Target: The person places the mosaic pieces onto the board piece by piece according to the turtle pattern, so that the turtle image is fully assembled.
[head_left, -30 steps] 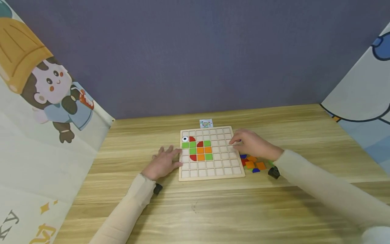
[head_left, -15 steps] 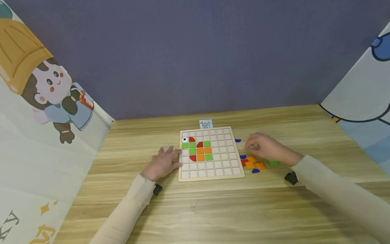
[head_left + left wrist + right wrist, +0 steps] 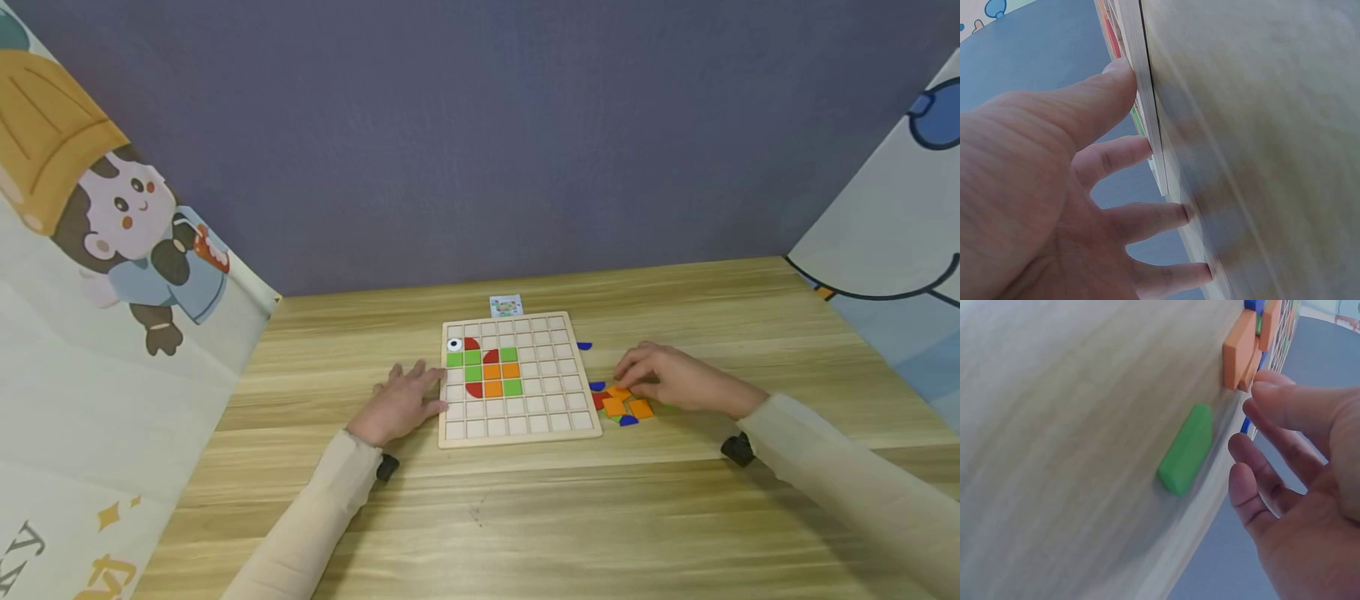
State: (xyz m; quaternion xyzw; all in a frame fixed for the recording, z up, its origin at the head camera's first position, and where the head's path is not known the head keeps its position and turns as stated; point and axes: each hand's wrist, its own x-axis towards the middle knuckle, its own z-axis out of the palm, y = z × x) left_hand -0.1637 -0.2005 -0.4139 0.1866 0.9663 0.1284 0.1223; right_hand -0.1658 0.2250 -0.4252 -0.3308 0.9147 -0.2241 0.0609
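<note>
A wooden grid board (image 3: 555, 429) lies on the table with green, orange and red tiles and a white eye tile (image 3: 454, 344) in its left cells. My left hand (image 3: 401, 404) rests at the board's left edge, fingers spread, thumb and index on the frame in the left wrist view. Right of the board is a small pile of orange tiles (image 3: 641, 408), red and blue pieces. Over it hovers my right hand (image 3: 667, 377), fingers loosely bent, thumb and index tips right by an orange tile (image 3: 1240, 350). A green tile (image 3: 1188, 450) lies below that hand.
A small picture card (image 3: 506, 306) lies behind the board's top edge. One blue piece (image 3: 584, 346) sits apart at the board's right side. A dark panel (image 3: 525, 167) rises behind the table (image 3: 480, 517), with printed cartoon sheets on both sides.
My right hand has left a blue piece beside the board's right edge and moved right and toward me, down to the tile pile. The left hand has stayed put.
</note>
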